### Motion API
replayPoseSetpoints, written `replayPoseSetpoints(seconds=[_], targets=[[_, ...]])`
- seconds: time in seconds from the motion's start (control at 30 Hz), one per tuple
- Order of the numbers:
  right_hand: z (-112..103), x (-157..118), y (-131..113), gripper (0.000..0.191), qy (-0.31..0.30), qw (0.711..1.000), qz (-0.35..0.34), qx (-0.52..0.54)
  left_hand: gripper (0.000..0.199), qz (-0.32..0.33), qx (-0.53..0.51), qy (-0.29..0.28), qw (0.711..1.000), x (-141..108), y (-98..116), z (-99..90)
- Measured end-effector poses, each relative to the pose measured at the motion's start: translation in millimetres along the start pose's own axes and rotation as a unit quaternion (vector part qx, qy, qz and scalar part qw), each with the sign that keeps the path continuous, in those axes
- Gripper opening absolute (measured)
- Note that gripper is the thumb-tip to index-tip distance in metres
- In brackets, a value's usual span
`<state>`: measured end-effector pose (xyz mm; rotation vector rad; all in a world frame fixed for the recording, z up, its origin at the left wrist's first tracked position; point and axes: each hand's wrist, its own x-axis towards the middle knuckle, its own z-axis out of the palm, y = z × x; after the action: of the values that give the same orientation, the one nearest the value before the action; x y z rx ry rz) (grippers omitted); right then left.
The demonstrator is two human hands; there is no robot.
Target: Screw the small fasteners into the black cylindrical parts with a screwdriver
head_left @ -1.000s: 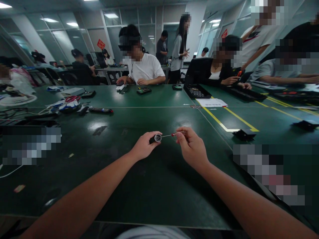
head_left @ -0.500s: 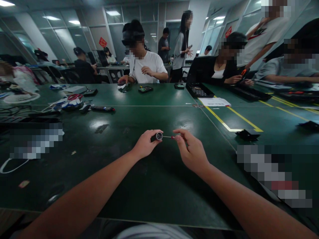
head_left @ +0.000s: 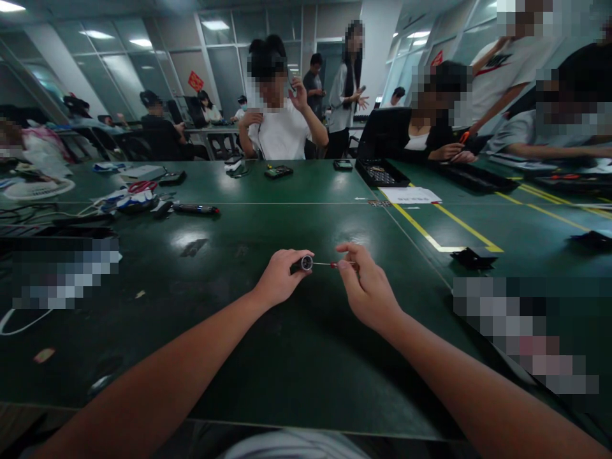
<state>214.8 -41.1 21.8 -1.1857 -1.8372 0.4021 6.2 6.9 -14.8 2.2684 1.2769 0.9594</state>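
My left hand (head_left: 280,275) is closed around a small dark cylinder with a round silver-rimmed end (head_left: 306,262); the rest of it is hidden by the fingers. In my right hand (head_left: 367,280) is a thin screwdriver (head_left: 333,264) with a red handle, pinched between thumb and fingers. Its slim metal shaft points left and reaches the rim of the cylinder. Whether the tip sits in a screw is too small to tell. Both hands are above the green table (head_left: 268,357).
Scissors with red handles (head_left: 142,186) and a dark pen-shaped tool (head_left: 196,209) lie at the left. A black tray of small parts (head_left: 382,173), a white paper (head_left: 412,195) and a black bracket-like piece (head_left: 474,257) are to the right. Several people are around the table.
My right index finger has lifted slightly, while both hands keep their holds in nearly the same place. The person opposite has raised both hands toward the head and chest.
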Motion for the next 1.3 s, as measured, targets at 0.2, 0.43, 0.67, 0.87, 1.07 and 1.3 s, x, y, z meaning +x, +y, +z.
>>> replayPoseSetpoints(seconds=[0.2,0.43,0.67,0.87,1.07,1.3], targets=[[-2.8,-1.2,-5.2,0.030,-0.016,1.000,0.019,-0.010,0.032,0.010,0.009,-0.001,1.000,0.7,0.0,2.4],[1.1,-1.0,-0.4,0.019,-0.003,0.999,0.013,0.029,0.032,-0.006,-0.006,0.022,1.000,0.9,0.4,-1.5],[-1.2,0.7,-0.4,0.028,-0.008,0.999,0.036,0.015,0.032,0.002,0.001,0.011,1.000,-0.2,1.1,-1.9],[2.3,0.8,4.6,0.016,0.021,0.998,0.037,0.054,0.032,-0.012,-0.001,0.010,1.000,0.1,1.3,-2.9],[4.7,5.6,9.1,0.023,0.059,0.989,0.084,0.105,0.032,-0.008,0.013,-0.005,1.000,-1.2,5.1,-3.1],[11.0,20.3,37.3,0.032,0.084,0.876,0.282,0.383,0.031,0.020,0.060,-0.031,0.998,3.5,5.9,-5.2]])
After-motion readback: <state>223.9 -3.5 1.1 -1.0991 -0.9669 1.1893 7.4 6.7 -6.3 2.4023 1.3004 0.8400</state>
